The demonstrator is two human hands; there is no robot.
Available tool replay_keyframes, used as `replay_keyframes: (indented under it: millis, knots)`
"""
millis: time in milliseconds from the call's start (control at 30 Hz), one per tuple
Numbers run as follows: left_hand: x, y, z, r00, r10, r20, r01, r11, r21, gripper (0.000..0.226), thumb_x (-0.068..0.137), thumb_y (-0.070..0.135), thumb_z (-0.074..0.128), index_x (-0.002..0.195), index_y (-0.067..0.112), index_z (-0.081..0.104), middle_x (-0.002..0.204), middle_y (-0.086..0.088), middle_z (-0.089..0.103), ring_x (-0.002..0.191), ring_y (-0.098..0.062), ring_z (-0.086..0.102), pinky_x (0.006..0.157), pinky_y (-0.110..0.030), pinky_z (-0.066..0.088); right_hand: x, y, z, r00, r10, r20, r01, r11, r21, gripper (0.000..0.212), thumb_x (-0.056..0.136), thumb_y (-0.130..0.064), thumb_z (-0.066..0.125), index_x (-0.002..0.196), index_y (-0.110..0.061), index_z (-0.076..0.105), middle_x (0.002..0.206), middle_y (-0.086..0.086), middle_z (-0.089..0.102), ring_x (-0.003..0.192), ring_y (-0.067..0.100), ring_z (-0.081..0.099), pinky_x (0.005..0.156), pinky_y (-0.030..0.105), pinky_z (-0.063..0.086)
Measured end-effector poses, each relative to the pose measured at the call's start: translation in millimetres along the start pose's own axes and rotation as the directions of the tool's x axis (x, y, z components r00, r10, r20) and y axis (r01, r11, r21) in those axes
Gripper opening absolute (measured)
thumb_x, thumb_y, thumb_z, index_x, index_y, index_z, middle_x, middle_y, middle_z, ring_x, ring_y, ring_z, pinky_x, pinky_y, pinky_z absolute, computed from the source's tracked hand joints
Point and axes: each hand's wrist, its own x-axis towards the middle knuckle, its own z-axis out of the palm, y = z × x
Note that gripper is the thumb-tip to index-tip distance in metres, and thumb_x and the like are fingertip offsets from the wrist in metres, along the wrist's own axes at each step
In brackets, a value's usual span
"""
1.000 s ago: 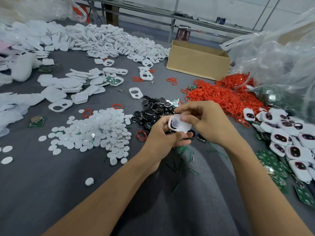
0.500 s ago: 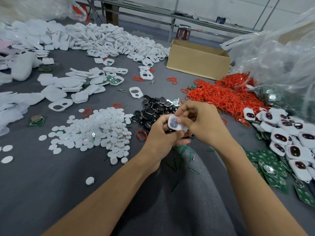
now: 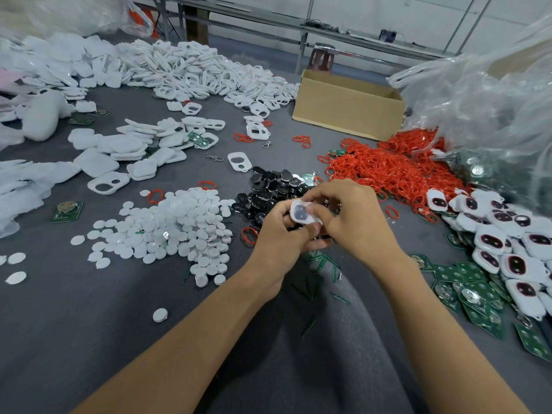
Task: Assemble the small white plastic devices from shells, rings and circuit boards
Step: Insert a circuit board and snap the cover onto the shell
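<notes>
Far left on the grey worktop [image 3: 74, 318], loose white shells [image 3: 191, 70] spread toward the back, and a lone board [image 3: 67, 211] lies near the front of them. Next comes a heap of white discs [image 3: 179, 231], with a pile of black inserts [image 3: 270, 188] just to its right.

The two hands meet over that black pile. The left hand [image 3: 277, 237] curls its fingers round the held shell [image 3: 301, 216], gripping it from the left and from beneath. Two dark windows show on the shell's upturned face. The right hand [image 3: 352, 219] pinches the same shell from the right, its thumb on the face and its fingers curled behind.

A cardboard box [image 3: 343, 115] stands well behind the hands. To their right lies a mound of red rings [image 3: 385, 171], then a heap of assembled devices [image 3: 513, 264] with green boards [image 3: 475, 300] spread in front. A clear bag [image 3: 493, 94] bulges above them.
</notes>
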Motion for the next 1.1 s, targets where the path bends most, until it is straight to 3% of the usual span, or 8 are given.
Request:
replay_keyframes:
  millis: [200, 367, 533, 733, 800, 900, 967, 1100]
  knots:
    - [-3, 6, 0, 0.998, -0.056, -0.026, 0.055, 0.997, -0.059, 0.031, 0.095, -0.008, 0.052, 0.125, -0.003, 0.048, 0.113, -0.021, 0.065, 0.086, -0.026, 0.074, 0.075, -0.032, 0.061, -9, 20, -30, 0.984, 0.163, -0.072, -0.161, 0.986, 0.041, 0.035, 0.082, 0.011, 0.054, 0.095, -0.014, 0.074, 0.084, -0.006, 0.070, 0.073, -0.004, 0.058, 0.070, -0.003, 0.036]
    - [-3, 9, 0, 0.997, -0.071, -0.018, 0.070, 0.996, -0.047, 0.032, 0.094, -0.006, 0.054, 0.126, -0.002, 0.048, 0.111, -0.018, 0.066, 0.089, -0.028, 0.074, 0.076, -0.034, 0.061, -46, 72, -79, 0.766, 0.618, 0.175, -0.527, 0.760, -0.381, 0.027, 0.083, -0.008, 0.067, 0.107, -0.019, 0.071, 0.098, 0.005, 0.070, 0.080, 0.018, 0.057, 0.068, 0.024, 0.036]
    - [-4, 9, 0, 0.997, -0.080, -0.019, 0.079, 0.996, -0.032, 0.032, 0.094, -0.006, 0.055, 0.125, -0.002, 0.048, 0.110, -0.018, 0.067, 0.089, -0.027, 0.074, 0.074, -0.032, 0.061, -73, 74, -76, 0.674, 0.729, 0.117, -0.592, 0.628, -0.505, 0.057, 0.074, -0.057, 0.072, 0.084, -0.001, 0.068, 0.082, 0.015, 0.069, 0.072, 0.028, 0.060, 0.063, 0.034, 0.044]
    - [-4, 9, -1, 0.997, -0.080, -0.021, 0.080, 0.997, -0.023, 0.032, 0.094, -0.006, 0.055, 0.124, 0.000, 0.049, 0.110, -0.017, 0.067, 0.090, -0.027, 0.074, 0.075, -0.034, 0.061, -71, 71, -75, 0.708, 0.699, 0.102, -0.627, 0.688, -0.365, 0.030, 0.072, -0.039, 0.081, 0.082, -0.012, 0.073, 0.081, 0.003, 0.072, 0.081, 0.024, 0.066, 0.072, 0.033, 0.050]
    - [-4, 9, -1, 0.997, -0.079, -0.018, 0.078, 0.997, -0.022, 0.032, 0.093, -0.006, 0.055, 0.124, -0.001, 0.049, 0.109, -0.016, 0.067, 0.090, -0.027, 0.074, 0.076, -0.034, 0.061, -71, 67, -71, 0.740, 0.668, 0.082, -0.670, 0.743, -0.005, 0.020, 0.077, -0.028, 0.078, 0.082, -0.010, 0.073, 0.073, 0.000, 0.071, 0.070, 0.016, 0.065, 0.065, 0.025, 0.050]
    - [-4, 8, 0, 0.997, -0.081, -0.011, 0.081, 0.996, -0.021, 0.032, 0.093, -0.007, 0.055, 0.124, -0.002, 0.049, 0.108, -0.016, 0.067, 0.089, -0.027, 0.074, 0.075, -0.034, 0.061, -68, 53, -64, 0.710, 0.646, 0.280, -0.541, 0.246, 0.804, 0.021, 0.084, -0.020, 0.059, 0.088, -0.006, 0.075, 0.074, 0.003, 0.073, 0.058, 0.012, 0.066, 0.053, 0.017, 0.053]
    - [-4, 7, 1, 0.996, -0.086, -0.013, 0.085, 0.996, -0.022, 0.032, 0.093, -0.008, 0.055, 0.124, -0.002, 0.049, 0.107, -0.016, 0.066, 0.087, -0.027, 0.074, 0.074, -0.033, 0.061, -66, 43, -61, 0.761, 0.501, 0.413, -0.437, -0.075, 0.896, 0.027, 0.070, -0.033, 0.070, 0.087, -0.013, 0.078, 0.082, 0.002, 0.072, 0.056, 0.009, 0.065, 0.047, 0.014, 0.051]
    - [-4, 8, 2, 0.996, -0.089, -0.018, 0.089, 0.996, -0.018, 0.032, 0.093, -0.008, 0.054, 0.124, -0.002, 0.049, 0.108, -0.017, 0.066, 0.086, -0.026, 0.074, 0.072, -0.032, 0.061, -66, 37, -55, 0.864, 0.139, 0.484, -0.394, -0.411, 0.822, 0.051, 0.055, -0.019, 0.088, 0.102, -0.008, 0.072, 0.098, 0.011, 0.068, 0.065, 0.011, 0.064, 0.048, 0.014, 0.051]
